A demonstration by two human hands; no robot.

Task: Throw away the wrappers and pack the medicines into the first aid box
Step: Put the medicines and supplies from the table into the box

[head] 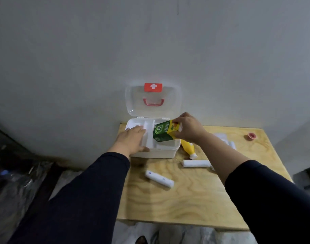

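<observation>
A white first aid box [170, 152] stands open at the table's far left corner, its clear lid [153, 101] with a red cross leaning against the wall. My right hand [190, 128] grips a green and yellow medicine carton [165, 131], tilted over the box's right compartment. My left hand [132, 138] lies flat on the box's left rim, fingers spread. A yellow bottle [188, 148] lies beside the box. Two white bandage rolls [196, 163] [159, 178] lie on the wood.
The small plywood table [186, 205] stands against a grey wall. A small red cap [251, 136] sits near the far right corner. Clear wrappers [224, 140] lie behind my right forearm. Dark plastic-covered clutter fills the floor at left.
</observation>
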